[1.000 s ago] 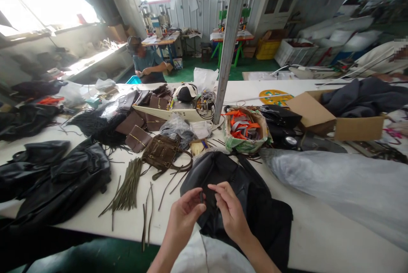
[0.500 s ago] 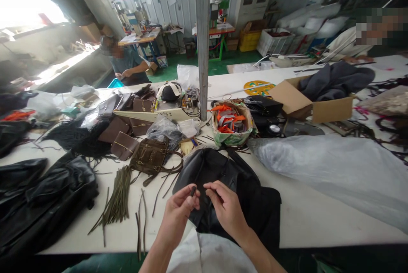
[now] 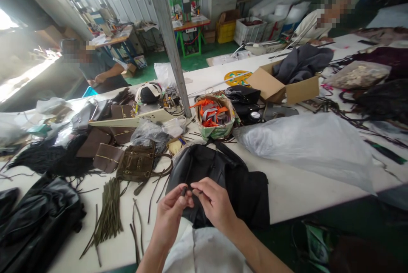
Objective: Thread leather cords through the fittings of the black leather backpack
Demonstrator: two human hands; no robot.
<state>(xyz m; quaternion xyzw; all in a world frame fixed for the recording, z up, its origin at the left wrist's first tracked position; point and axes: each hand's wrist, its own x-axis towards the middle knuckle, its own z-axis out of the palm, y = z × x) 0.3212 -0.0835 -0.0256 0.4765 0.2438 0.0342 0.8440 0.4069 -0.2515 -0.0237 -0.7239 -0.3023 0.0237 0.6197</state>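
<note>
My left hand [image 3: 174, 205] pinches a small dark piece [image 3: 184, 191] between thumb and fingertips; its kind is too small to make out. Close beside it, my right hand [image 3: 215, 203] has thumb and forefinger pressed together, with a dark speck at the tips that I cannot name. Both hands are raised over a black leather bag [image 3: 245, 196] lying on the white table [image 3: 287, 192]. To their left are a brown leather handbag [image 3: 137, 162] with a looped handle and a bundle of olive strips [image 3: 110, 209].
A carton of orange and grey scraps [image 3: 215, 130] stands behind the bag. A metal post [image 3: 168, 39] rises from the table. Clear plastic sheeting [image 3: 306, 141] lies right, black leather pieces [image 3: 41, 217] left. One person [image 3: 100, 71] works far left, another [image 3: 314, 24] far right.
The view has swung to the right and tilted. My right hand has come closer to the left one, their fingertips now nearly meeting. The left hand still holds the dark piece.
</note>
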